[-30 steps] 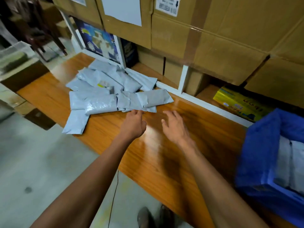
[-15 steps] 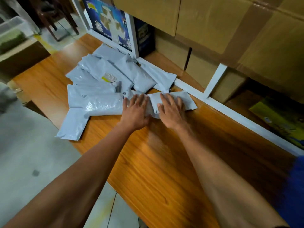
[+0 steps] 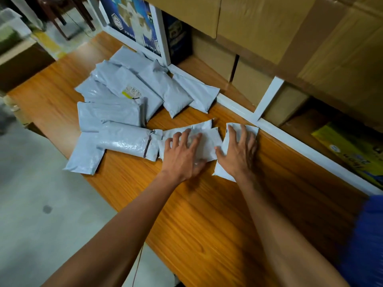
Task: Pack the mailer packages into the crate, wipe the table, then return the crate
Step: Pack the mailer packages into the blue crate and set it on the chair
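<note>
Head view: left grip [image 3: 182,154], right grip [image 3: 238,152] spread flat on mailers [image 3: 207,139]; pile [image 3: 116,112] left, shelf frame [image 3: 269,129] behind.

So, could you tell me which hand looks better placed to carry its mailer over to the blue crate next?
Right, most likely. The right hand already rests on the mailer nearest the blue crate, which sits at the table's right end. The left hand presses a mailer farther from it.

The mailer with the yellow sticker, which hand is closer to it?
The left. The left hand presses a mailer just in front of the pile holding the yellow-sticker mailer. The right hand lies on another mailer farther to the right, away from it.
</note>
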`<state>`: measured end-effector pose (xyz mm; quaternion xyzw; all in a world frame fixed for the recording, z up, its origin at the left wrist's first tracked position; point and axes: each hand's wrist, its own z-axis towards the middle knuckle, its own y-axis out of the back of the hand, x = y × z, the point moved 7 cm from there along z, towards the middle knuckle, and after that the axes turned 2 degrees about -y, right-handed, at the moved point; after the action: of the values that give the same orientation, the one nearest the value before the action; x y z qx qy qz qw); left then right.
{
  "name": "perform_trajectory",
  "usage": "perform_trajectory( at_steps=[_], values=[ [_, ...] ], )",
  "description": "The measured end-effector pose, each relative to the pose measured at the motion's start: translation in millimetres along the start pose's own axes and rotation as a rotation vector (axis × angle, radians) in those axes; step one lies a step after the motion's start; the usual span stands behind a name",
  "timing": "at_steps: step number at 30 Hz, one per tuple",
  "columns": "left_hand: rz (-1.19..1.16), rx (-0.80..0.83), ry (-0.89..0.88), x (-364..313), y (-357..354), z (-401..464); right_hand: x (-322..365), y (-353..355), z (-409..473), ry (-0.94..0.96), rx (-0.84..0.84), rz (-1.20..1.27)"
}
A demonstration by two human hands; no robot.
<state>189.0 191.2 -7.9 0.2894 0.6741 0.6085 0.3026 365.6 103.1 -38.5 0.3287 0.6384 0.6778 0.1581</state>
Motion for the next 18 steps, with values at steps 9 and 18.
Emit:
perform_trajectory(
  at_steps=[9, 18],
  values=[
    [0.092, 0.012, 0.052, -53, -1, -29, -32, 7, -51, -0.021, 0.001, -0.044],
    [-0.118, 0.054, -0.129, -89, -56, -38, -48, -5, -80, -0.063, 0.040, -0.054]
  ],
)
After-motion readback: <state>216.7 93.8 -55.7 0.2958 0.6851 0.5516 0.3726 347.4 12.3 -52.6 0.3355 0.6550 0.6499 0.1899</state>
